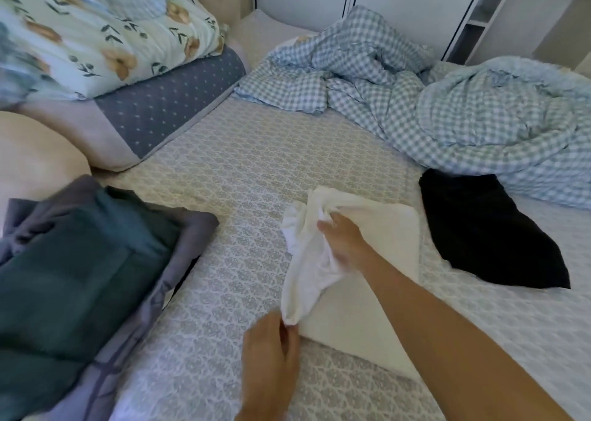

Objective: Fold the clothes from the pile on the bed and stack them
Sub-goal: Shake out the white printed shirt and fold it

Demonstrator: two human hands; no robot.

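A white garment [367, 299] lies on the patterned bed sheet [230, 171], its right part folded flat and its left edge bunched and lifted. My right hand [343, 244] grips the bunched fabric near the garment's upper left. My left hand [271, 366] pinches the lower left corner of the white cloth at the near side. A black garment [489, 232] lies flat to the right of the white one. At the left sits a pile with a teal garment [73, 283] on top of a grey-purple one [153, 302].
A crumpled blue checked duvet [447, 107] fills the far right of the bed. Floral bedding [96, 33] rests on a dotted grey pillow [160, 110] at the far left. A pale cushion [35, 158] sits at the left edge. White wardrobe doors [399, 1] stand behind.
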